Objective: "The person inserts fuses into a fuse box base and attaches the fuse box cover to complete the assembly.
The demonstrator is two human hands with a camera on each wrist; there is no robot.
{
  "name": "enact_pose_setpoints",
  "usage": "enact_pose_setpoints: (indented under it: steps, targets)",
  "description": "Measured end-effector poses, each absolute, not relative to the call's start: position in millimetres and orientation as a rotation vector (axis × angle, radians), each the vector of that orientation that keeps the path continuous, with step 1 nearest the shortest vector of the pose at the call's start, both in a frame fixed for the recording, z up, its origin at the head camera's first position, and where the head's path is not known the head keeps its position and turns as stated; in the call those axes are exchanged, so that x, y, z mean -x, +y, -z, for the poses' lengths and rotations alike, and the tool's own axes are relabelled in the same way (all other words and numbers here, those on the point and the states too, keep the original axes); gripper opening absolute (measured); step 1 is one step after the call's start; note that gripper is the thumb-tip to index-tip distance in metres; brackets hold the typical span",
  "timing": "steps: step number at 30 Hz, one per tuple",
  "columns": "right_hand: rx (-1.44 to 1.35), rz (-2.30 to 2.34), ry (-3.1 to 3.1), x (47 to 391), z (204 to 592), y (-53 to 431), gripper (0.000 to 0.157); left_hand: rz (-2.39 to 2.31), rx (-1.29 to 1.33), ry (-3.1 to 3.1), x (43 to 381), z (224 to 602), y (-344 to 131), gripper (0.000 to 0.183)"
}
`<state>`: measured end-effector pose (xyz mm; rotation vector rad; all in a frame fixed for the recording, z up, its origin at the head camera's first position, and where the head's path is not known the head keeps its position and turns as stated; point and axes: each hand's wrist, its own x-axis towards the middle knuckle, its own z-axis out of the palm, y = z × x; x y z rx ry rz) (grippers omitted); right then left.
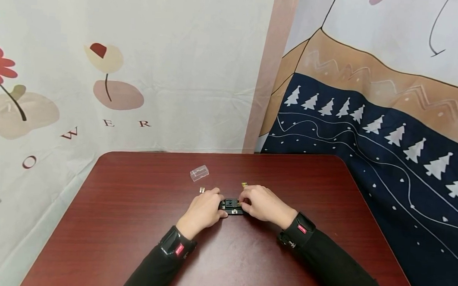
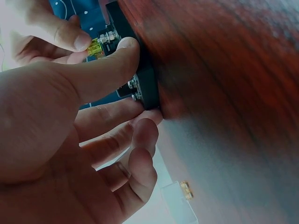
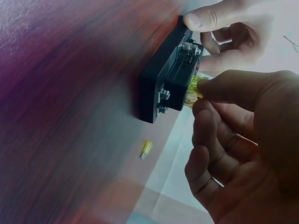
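A small black fuse block [image 1: 231,203] with metal screw terminals sits on the table, between both hands. My left hand [image 1: 205,209] grips its left end, with the thumb [image 2: 127,51] on the near side and fingers on the far side. The right hand [image 1: 267,204] pinches a yellow blade fuse [image 3: 192,89] between thumb and fingertip. That fuse is right at the top of the block, near its right end; its prongs are hidden. In the head view the right fingers mostly cover the fuse.
A loose yellow blade fuse [image 3: 146,148] lies beyond the right hand. Another small fuse [image 1: 202,190] lies just past the left hand. Farther back is a clear plastic cover [image 1: 199,173]. The reddish-brown table [image 1: 131,224] meets hanging printed cloths at its back.
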<state>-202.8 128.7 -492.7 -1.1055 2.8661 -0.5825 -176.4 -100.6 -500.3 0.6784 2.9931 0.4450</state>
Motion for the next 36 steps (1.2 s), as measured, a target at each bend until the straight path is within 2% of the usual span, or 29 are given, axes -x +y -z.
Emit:
enact_pose_setpoints:
  steps: [36]
  targets:
    - [1.103,0.581,2.865,201.5,491.6,126.5,0.005,-0.452,-0.678,3.001,175.1,501.7,-100.0,0.042]
